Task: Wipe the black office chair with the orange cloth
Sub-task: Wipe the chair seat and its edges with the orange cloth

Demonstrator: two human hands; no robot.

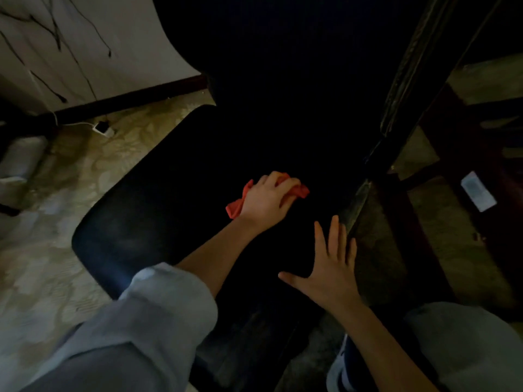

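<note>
The left hand (267, 200) is gripping the orange cloth (236, 208), fingers curled over it and pressing it down onto the seat (158, 210) of the black office chair. A rolled-up pale blue sleeve (158, 312) is covering the forearm behind it. The right hand (332, 267) is spreading wide, fingers straight and thumb pointing left, holding nothing, over the seat's right edge just beside the left hand. The seat is so dark here that the palm may or may not be touching it.

The seat is lying broad and dark with a faint sheen at its left corner, and the backrest (283, 52) is rising black beyond it. A dark scuffed bar (407, 75) is running down the chair's right side. A pale patterned floor (70, 193) is showing to the left, with a white cable (82, 124) trailing along a dark skirting under a light wall (119, 38). Dark wooden furniture (452, 165) is standing to the right.

The cloth is lying bunched under the left hand, near the seat's middle, one end sticking out past the wrist and the other past the fingertips.
</note>
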